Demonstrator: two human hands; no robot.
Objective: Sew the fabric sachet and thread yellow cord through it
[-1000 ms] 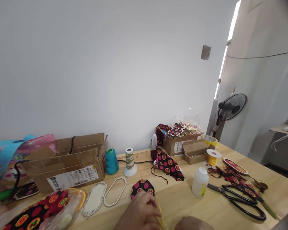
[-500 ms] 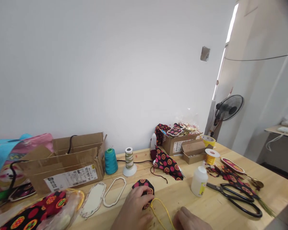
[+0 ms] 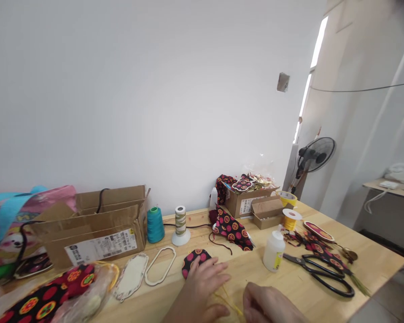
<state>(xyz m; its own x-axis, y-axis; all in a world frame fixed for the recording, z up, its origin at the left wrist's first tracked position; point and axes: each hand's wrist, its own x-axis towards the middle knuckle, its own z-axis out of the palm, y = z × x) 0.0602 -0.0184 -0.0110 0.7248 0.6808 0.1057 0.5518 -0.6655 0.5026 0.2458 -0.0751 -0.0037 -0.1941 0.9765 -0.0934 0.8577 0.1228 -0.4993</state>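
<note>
A dark fabric piece with pink and orange round motifs [image 3: 192, 260] lies on the wooden table, partly covered by my left hand [image 3: 205, 285]. The fingers of that hand are spread out over its near edge. A thin yellow cord [image 3: 234, 306] runs from beneath my left hand toward my right hand [image 3: 267, 304], which is curled closed around its end. To the left lie a cream oval frame [image 3: 147, 272] and a pale plaque with a patterned border [image 3: 131, 277]. A white glue bottle [image 3: 274, 252] stands beyond my right hand.
Black-handled scissors [image 3: 326, 273] lie at the right, near a yellow cord spool [image 3: 291, 219]. A teal thread cone [image 3: 155, 225] and a camouflage-coloured spool [image 3: 181, 223] stand by the wall. Cardboard boxes [image 3: 101, 244] line the back, and bagged patterned fabric [image 3: 43, 298] sits front left.
My left hand has spread its fingers and shifted right. The yellow cord's raised loop has dropped lower and narrowed between the hands. The camera view has turned slightly right.
</note>
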